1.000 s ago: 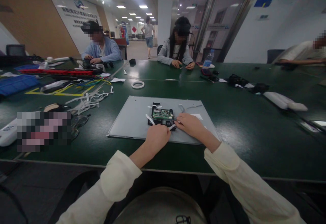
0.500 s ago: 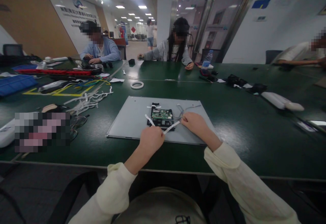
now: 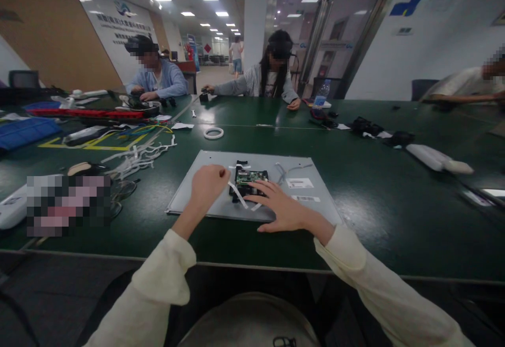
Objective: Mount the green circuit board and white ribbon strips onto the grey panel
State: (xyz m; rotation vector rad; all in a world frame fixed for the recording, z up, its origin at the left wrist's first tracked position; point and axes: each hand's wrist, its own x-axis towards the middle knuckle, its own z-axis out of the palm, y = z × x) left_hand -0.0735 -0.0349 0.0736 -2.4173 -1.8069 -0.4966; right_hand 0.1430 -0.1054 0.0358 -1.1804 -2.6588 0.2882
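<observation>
A grey flat panel lies on the green table, with a green circuit board on a black bracket at its middle. My left hand is closed in a pinch at the upper end of a white tape strip, left of the board. The strip slants down across the bracket's left side. My right hand is open with fingers spread, over the bracket's lower right part and partly hiding it. Grey wires run along the board's right, beside a white label.
A roll of white tape lies beyond the panel. Loose white strips are heaped to the left, near pixelated pink items and a blue tray. Two people sit across the table; another is at far right. A water bottle stands there.
My left hand has moved up and left to the strip's upper end. My right hand has let go of its strip and opened, moving down and uncovering the labels.
</observation>
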